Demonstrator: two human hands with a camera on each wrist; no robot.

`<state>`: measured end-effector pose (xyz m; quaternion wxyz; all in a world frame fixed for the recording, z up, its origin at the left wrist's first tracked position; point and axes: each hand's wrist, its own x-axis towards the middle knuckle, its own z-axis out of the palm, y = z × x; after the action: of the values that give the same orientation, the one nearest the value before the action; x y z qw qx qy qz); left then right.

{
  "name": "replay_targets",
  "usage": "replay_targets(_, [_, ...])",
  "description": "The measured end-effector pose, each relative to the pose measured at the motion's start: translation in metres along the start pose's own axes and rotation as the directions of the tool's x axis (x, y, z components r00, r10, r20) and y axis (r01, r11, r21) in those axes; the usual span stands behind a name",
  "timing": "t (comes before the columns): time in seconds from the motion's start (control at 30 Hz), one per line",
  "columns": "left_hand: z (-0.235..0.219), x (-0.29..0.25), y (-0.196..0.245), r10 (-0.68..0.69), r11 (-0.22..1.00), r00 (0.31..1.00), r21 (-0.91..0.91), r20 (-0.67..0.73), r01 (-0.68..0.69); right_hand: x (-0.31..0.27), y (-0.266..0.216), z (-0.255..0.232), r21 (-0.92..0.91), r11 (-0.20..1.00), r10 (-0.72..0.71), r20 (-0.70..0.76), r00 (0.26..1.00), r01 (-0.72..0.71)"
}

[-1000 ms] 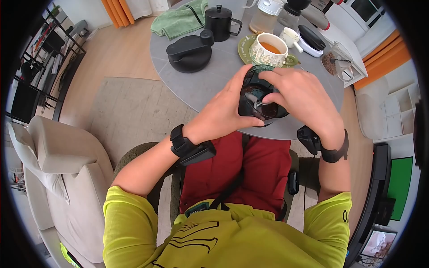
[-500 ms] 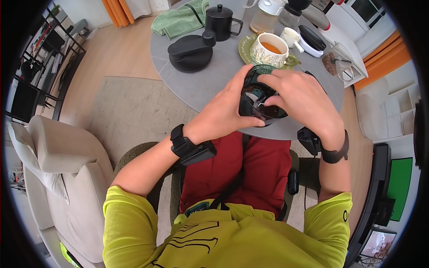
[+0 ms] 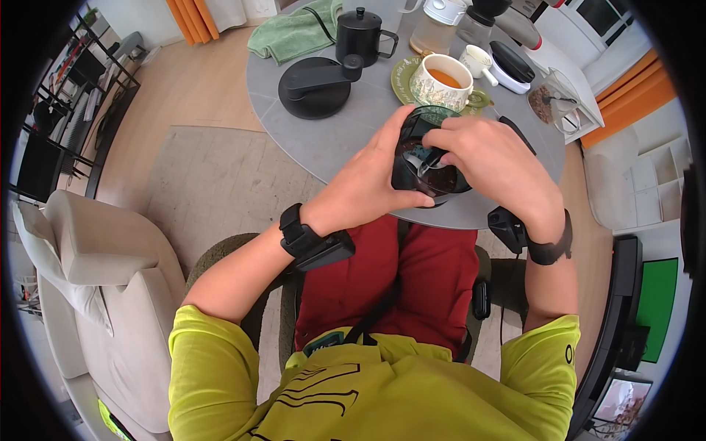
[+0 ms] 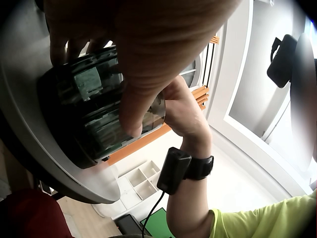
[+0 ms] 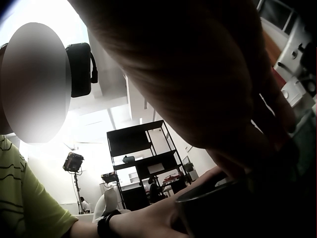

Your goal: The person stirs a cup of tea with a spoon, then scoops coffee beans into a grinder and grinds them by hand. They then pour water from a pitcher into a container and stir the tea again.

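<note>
My left hand [image 3: 368,173] holds a dark see-through jar [image 3: 444,181] near the table's front edge, thumb on the near side and fingers on the far side. The left wrist view shows the jar's dark walls [image 4: 91,87] behind my thumb. From the right, my right hand [image 3: 500,151] reaches over the rim and pinches a small dark piece [image 3: 433,156] inside. Beside it a shiny metal part [image 3: 415,162] shows above the jar's dark bottom. In the right wrist view my palm covers most of this. A round black lid with a crank [image 3: 315,92] lies to the left.
Behind the jar, a patterned cup [image 3: 441,94] of amber drink stands on a green plate [image 3: 401,77]. A black pot [image 3: 357,40] and green towel [image 3: 290,33] are at the back left. A dark long object [image 3: 518,136] shows past my right hand. Glass jug [image 3: 557,103] at right.
My right fingertips have drawn back slightly inside the jar, showing more of the dark piece. The lid's crank has swung a little to the right. My left hand keeps its hold.
</note>
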<state>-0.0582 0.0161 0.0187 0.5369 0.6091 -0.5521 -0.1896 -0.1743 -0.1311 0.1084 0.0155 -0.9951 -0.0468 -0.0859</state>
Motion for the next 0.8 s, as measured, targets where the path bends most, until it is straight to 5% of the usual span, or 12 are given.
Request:
replay_targets(0.17, [-0.002,-0.001,0.000,-0.007,1.000,1.000,0.001,0.000,0.007,0.003,0.001,0.003,-0.002,1.000,-0.018,0.021,1.000,0.018])
replay_targets(0.27, [-0.002,-0.001,0.003,-0.019,1.000,1.000,-0.016,0.000,0.019,0.006,-0.003,-0.003,-0.003,0.994,0.113,0.133,0.985,-0.113])
replay_targets(0.37, [-0.002,-0.001,0.003,-0.029,0.999,1.000,-0.038,0.005,0.029,0.004,-0.002,-0.016,-0.003,0.993,0.115,-0.063,0.991,-0.115])
replay_targets(0.53, [-0.002,-0.001,0.001,-0.004,0.999,1.000,-0.050,0.016,0.005,-0.005,-0.001,-0.031,-0.027,0.987,0.156,-0.076,0.985,-0.158])
replay_targets(0.73, [-0.001,-0.002,0.001,-0.037,0.998,0.999,-0.045,0.011,0.038,-0.026,0.009,-0.021,0.282,0.939,0.258,-0.202,0.945,-0.196])
replay_targets(0.8, [-0.001,-0.001,0.000,-0.043,0.997,0.999,-0.059,0.024,0.044,-0.033,0.011,-0.016,0.534,0.801,0.425,-0.188,0.885,-0.271])
